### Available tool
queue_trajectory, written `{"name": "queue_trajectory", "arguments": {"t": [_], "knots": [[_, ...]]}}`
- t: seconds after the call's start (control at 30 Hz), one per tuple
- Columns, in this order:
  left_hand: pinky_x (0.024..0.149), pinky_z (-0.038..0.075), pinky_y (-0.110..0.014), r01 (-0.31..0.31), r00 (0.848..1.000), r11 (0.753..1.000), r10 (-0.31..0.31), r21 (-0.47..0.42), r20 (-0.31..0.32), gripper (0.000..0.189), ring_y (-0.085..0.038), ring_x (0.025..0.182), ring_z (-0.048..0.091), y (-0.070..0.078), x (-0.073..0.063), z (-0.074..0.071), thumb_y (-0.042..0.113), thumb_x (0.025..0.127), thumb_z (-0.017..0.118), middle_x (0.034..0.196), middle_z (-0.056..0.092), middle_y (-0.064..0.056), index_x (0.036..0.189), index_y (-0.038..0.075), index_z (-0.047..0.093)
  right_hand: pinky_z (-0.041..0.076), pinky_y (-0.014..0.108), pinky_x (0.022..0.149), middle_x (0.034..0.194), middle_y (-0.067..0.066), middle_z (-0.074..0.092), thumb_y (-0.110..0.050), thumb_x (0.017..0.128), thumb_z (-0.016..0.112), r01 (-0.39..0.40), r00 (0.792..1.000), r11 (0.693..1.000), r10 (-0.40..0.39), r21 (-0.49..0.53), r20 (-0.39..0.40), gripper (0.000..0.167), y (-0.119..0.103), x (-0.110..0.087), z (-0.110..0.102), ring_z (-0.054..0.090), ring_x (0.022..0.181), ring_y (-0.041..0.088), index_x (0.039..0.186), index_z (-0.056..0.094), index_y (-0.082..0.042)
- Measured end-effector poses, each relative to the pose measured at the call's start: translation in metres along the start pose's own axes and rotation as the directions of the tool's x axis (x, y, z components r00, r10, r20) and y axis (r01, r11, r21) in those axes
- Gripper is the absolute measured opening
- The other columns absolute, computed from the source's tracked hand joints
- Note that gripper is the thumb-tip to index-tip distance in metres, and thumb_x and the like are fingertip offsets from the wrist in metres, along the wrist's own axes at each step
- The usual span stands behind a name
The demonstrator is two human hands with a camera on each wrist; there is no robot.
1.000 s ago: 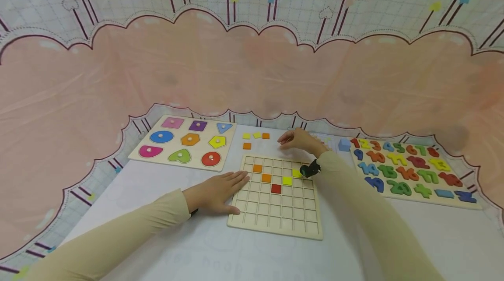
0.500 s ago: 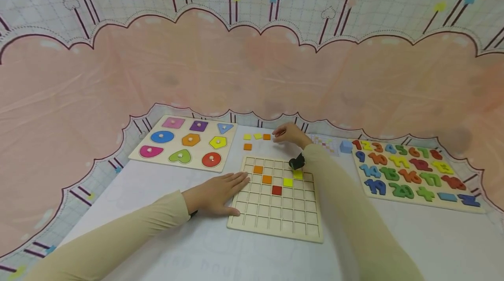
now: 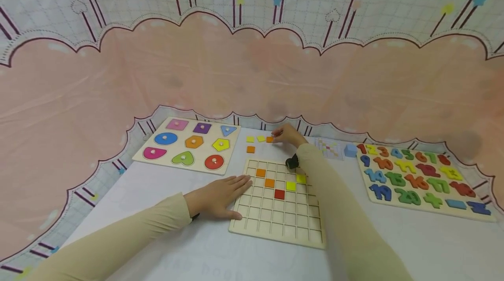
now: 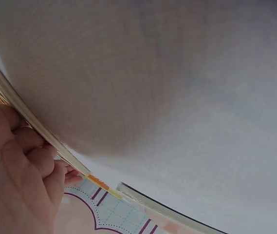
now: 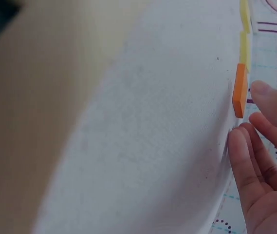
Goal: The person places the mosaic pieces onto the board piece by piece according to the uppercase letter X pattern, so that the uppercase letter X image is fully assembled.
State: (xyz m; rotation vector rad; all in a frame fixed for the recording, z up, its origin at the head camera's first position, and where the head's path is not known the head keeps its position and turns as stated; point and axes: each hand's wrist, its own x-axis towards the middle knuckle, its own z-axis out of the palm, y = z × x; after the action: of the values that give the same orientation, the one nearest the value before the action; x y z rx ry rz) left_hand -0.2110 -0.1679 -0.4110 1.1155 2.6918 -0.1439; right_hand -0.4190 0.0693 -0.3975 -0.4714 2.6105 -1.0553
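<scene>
The wooden grid board (image 3: 275,219) lies in the middle of the table, with several orange, yellow and red square tiles set in its cells. My left hand (image 3: 220,195) rests flat over its left edge, fingers straight and thumb apart. In the left wrist view that hand (image 4: 24,175) shows beside the board's edge. Beyond the board, my right hand (image 3: 289,134) reaches an orange tile (image 3: 269,139) on the table. The right wrist view has this orange tile (image 5: 240,92) close to the thumb and fingertips of my right hand (image 5: 267,156), which are spread apart around its near end.
Two yellow tiles (image 3: 250,139) and another orange tile (image 3: 250,149) lie left of the right hand. A knobbed shape puzzle (image 3: 177,141) stands at the left. On the right are a pattern card (image 3: 330,149), a blue block (image 3: 350,150) and a number puzzle (image 3: 423,204).
My right hand has moved left across the back of the table to the orange tile, uncovering the pattern card. The left hand has stayed on the board.
</scene>
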Motion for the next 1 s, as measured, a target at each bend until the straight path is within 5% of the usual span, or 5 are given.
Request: {"name": "queue_trajectory", "arguments": {"t": [0.23, 0.63, 1.0], "knots": [[0.119, 0.021, -0.036, -0.001, 1.000, 1.000, 0.001, 0.010, -0.009, 0.091, -0.020, 0.147, 0.015, 0.001, -0.001, 0.000, 0.068, 0.087, 0.041, 0.159, 0.013, -0.005, 0.152, 0.011, 0.013, 0.049, 0.033, 0.093, 0.105, 0.008, 0.071, -0.012, 0.078, 0.076, 0.055, 0.995, 0.998, -0.053, -0.014, 0.090, 0.029, 0.018, 0.019, -0.001, 0.061, 0.093, 0.019, 0.106, 0.072, -0.007], [0.119, 0.021, -0.036, -0.002, 1.000, 1.000, 0.003, 0.018, -0.015, 0.091, -0.020, 0.147, 0.015, 0.000, 0.000, 0.001, 0.068, 0.087, 0.042, 0.159, 0.014, -0.005, 0.152, 0.011, 0.013, 0.046, 0.035, 0.099, 0.115, 0.013, 0.067, -0.009, 0.079, 0.074, 0.033, 0.995, 0.997, -0.026, -0.068, 0.095, 0.032, -0.001, 0.003, 0.006, 0.060, 0.099, 0.020, 0.111, 0.069, -0.003], [0.119, 0.022, -0.036, -0.002, 1.000, 1.000, 0.002, 0.007, -0.016, 0.091, -0.021, 0.147, 0.015, 0.000, -0.001, 0.002, 0.068, 0.086, 0.042, 0.159, 0.014, -0.005, 0.152, 0.011, 0.014, 0.047, 0.037, 0.099, 0.111, 0.007, 0.070, 0.002, 0.077, 0.071, 0.066, 0.979, 0.995, -0.051, -0.068, 0.195, 0.030, -0.002, 0.000, 0.006, 0.061, 0.100, 0.018, 0.105, 0.073, -0.010]]}}
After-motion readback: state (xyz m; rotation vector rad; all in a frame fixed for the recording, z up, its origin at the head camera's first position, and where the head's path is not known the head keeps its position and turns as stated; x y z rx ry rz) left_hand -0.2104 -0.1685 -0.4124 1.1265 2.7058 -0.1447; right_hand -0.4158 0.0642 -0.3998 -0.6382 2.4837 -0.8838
